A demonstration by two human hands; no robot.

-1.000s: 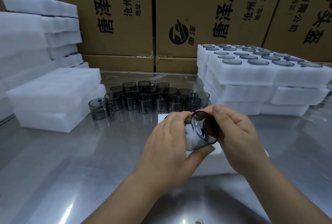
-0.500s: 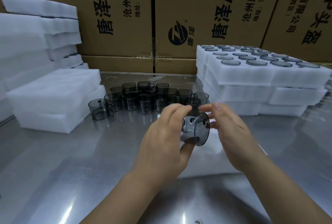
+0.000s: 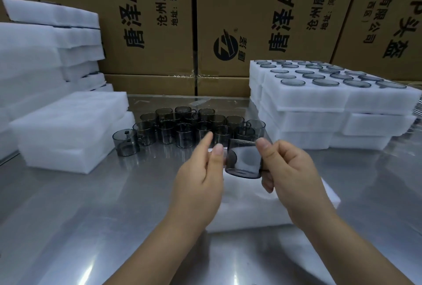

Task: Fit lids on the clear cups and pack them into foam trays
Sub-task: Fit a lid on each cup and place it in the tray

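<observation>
A smoky clear cup [image 3: 243,159] is upright in the air over a white foam tray [image 3: 251,211] lying flat on the steel table. My right hand [image 3: 290,170] grips the cup's right side, with the thumb on the rim and the fingers curled under the base. My left hand [image 3: 201,170] is beside the cup on its left, fingers straightened; its thumb tip is at the cup's left wall. Several more loose cups [image 3: 196,127] stand in a cluster behind the hands. One cup [image 3: 125,142] stands apart at the cluster's left end.
Stacked foam trays [image 3: 319,102] filled with lidded cups stand at the right. Blank foam trays [image 3: 68,129] are piled at the left, with a taller foam pile [image 3: 34,56] behind them. Printed cardboard boxes [image 3: 148,22] wall off the back of the table.
The cup has turned from lying sideways to upright. My left hand has let go and straightened its fingers, and my right hand has taken hold of the cup.
</observation>
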